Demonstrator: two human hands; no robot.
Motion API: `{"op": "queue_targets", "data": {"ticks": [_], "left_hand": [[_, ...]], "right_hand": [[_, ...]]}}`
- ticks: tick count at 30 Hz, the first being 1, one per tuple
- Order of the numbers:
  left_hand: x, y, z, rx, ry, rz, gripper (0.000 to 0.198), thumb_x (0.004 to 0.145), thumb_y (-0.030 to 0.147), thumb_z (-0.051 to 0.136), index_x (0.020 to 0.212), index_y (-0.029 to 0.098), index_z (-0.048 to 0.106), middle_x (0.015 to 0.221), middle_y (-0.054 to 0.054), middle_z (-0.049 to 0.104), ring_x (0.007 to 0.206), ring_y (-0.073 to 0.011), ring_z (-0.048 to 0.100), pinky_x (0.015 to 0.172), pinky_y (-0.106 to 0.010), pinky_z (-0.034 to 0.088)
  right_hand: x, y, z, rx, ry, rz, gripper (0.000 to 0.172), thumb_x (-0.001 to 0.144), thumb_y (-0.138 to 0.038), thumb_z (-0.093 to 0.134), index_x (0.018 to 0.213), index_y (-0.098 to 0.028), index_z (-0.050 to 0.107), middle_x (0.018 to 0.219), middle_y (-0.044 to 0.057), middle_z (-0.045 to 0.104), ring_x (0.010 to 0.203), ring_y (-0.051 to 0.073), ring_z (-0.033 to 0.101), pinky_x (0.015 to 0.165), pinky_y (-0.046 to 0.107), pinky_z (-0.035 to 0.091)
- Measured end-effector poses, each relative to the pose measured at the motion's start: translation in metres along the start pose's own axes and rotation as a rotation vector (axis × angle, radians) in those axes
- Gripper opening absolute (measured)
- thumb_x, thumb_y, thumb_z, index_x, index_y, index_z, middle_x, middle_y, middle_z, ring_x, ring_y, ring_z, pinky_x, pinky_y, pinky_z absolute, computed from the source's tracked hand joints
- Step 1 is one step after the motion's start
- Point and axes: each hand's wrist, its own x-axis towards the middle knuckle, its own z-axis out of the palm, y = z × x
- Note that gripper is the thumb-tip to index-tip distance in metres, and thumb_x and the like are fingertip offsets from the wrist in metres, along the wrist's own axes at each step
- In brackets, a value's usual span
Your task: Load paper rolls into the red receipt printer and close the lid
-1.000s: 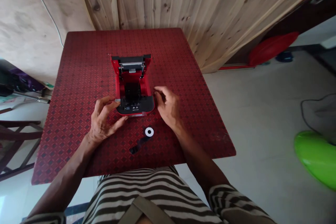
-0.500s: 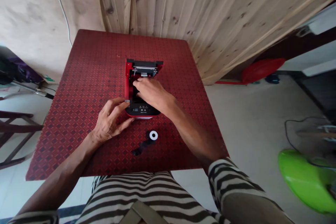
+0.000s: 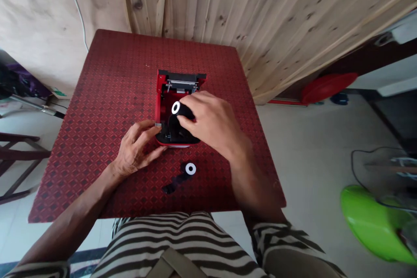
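Observation:
A red and black label printer (image 3: 158,106) stands on the red table with its lid raised. My left hand (image 3: 133,147) grips its front left corner, fingertips on the side and thumb along the front edge. Over the open bay, my right hand (image 3: 213,121) is closed around a black ribbon roll (image 3: 186,110) with a white core. A black strip from it hangs down over the printer's front panel. Close in front of the printer lies a second small black roll (image 3: 190,168) with a white core end, its dark tail (image 3: 169,188) trailing left.
The patterned red table (image 3: 110,74) meets a wooden plank wall (image 3: 208,4) at the back. Left of it stands a dark wooden stool (image 3: 19,154). On the floor to the right sits a bright green plastic object (image 3: 368,221), with a black cable (image 3: 353,160) near it.
My right hand has lifted out of the printer bay and moved right and nearer, bringing up the black ribbon roll. My left hand stays at the printer's corner.

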Motion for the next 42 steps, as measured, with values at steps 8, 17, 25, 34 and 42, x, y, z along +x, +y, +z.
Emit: {"op": "queue_targets", "data": {"ticks": [8,17,25,34,42], "left_hand": [[0.005,0.001,0.000,-0.023,0.047,0.004,0.063,0.090,0.038,0.084,0.145,0.026,0.057,0.128,-0.011,0.068,0.115,-0.0241,0.072,0.098,-0.037,0.065],[0.007,0.000,-0.001,0.041,0.004,-0.004,0.061,0.092,0.044,0.082,0.145,0.032,0.053,0.126,-0.012,0.068,0.119,-0.0278,0.071,0.099,-0.047,0.068],[0.006,0.001,-0.002,-0.003,-0.003,-0.016,0.062,0.092,0.045,0.082,0.145,0.030,0.054,0.128,-0.012,0.067,0.119,-0.0270,0.071,0.100,-0.046,0.066],[0.007,0.001,-0.001,-0.024,0.015,-0.007,0.062,0.091,0.043,0.083,0.144,0.028,0.056,0.127,-0.010,0.067,0.117,-0.0250,0.070,0.100,-0.041,0.065],[0.004,0.000,0.000,-0.050,0.021,-0.006,0.061,0.091,0.040,0.082,0.145,0.025,0.058,0.129,-0.009,0.068,0.119,-0.0238,0.069,0.103,-0.039,0.063]], "right_hand": [[-0.082,0.090,0.021,0.645,0.333,0.429,0.027,0.084,-0.031,0.075,0.109,-0.024,0.066,0.110,0.005,0.079,0.100,0.022,0.077,0.089,0.040,0.063],[-0.104,0.115,0.071,0.612,0.336,0.498,0.040,0.080,-0.036,0.077,0.117,-0.024,0.067,0.118,0.006,0.078,0.106,0.022,0.075,0.097,0.045,0.063],[-0.155,0.043,0.017,0.391,0.171,0.515,0.007,0.090,-0.032,0.080,0.095,-0.027,0.077,0.088,0.001,0.080,0.071,0.018,0.072,0.071,0.034,0.062],[-0.155,0.003,0.070,0.699,-0.060,0.309,0.030,0.090,-0.023,0.083,0.118,-0.030,0.077,0.122,0.005,0.082,0.117,0.025,0.076,0.109,0.049,0.059],[-0.102,0.003,-0.026,0.568,-0.104,0.129,0.030,0.089,-0.044,0.087,0.110,-0.028,0.075,0.104,0.001,0.081,0.094,0.021,0.075,0.088,0.035,0.059]]}}
